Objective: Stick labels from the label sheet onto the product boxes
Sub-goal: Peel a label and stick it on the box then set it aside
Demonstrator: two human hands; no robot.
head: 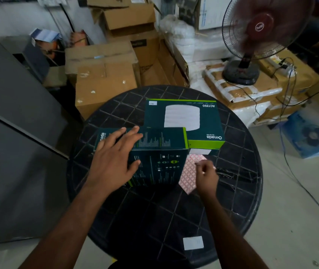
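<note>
The label sheet [190,172], a pale grid of red-outlined stickers, is lying flat on the desk [232,200] just right of the nearer product box [154,154], its long axis running from the desk's near edge toward the far edge, with a far corner slipping under the boxes. Your right hand [206,171] is sitting directly on the sheet's right side, fingers curled in toward the thumb as if pinching at one sticker; whether a label is already lifted is too small to tell. Your left hand [116,158] is resting on the nearer box, fingers spread straight over its top and thumb down the near face, steadying it. So the box lies immediately left of your working hand, and the label's short trip is leftward across the sheet's edge. Behind it the second box [184,119] is lying flat toward the far edge, reading "Omada by tp-link" and "AC1350" upside down to you, with a small white label at its far left corner. A separate white slip [193,243] is lying near the desk's near edge.
</note>
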